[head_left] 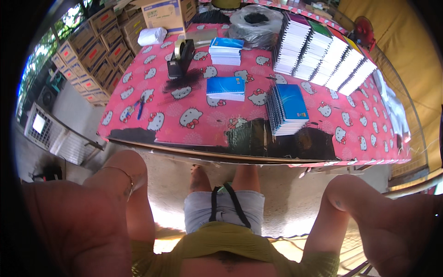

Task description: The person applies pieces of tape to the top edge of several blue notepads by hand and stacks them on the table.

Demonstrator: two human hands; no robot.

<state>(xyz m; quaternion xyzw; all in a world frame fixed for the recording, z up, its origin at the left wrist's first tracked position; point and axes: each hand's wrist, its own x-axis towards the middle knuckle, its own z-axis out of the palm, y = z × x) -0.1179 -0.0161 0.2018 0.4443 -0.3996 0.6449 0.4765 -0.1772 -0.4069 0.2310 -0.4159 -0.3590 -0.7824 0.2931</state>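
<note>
My left hand (76,226) is raised close to the camera at the lower left, its palm large and blurred and its fingers out of the picture. At the lower right edge my right hand (401,231) is also lifted close, dark, with the fingers hidden. Neither hand touches the table. On the pink patterned tablecloth (189,117) stands a stack of blue spiral notebooks (295,101) near the front edge. To its left lies a low stack of blue-covered booklets (225,86), with another stack of blue-covered booklets (226,44) behind.
A black tape dispenser (181,60) and blue-handled pliers (140,110) lie on the table's left. Tall stacks of spiral notebooks (318,51) and a plastic-wrapped coil (256,27) stand at the back. Cardboard boxes (94,55) are piled beyond the left side; a red fan (364,32) is back right.
</note>
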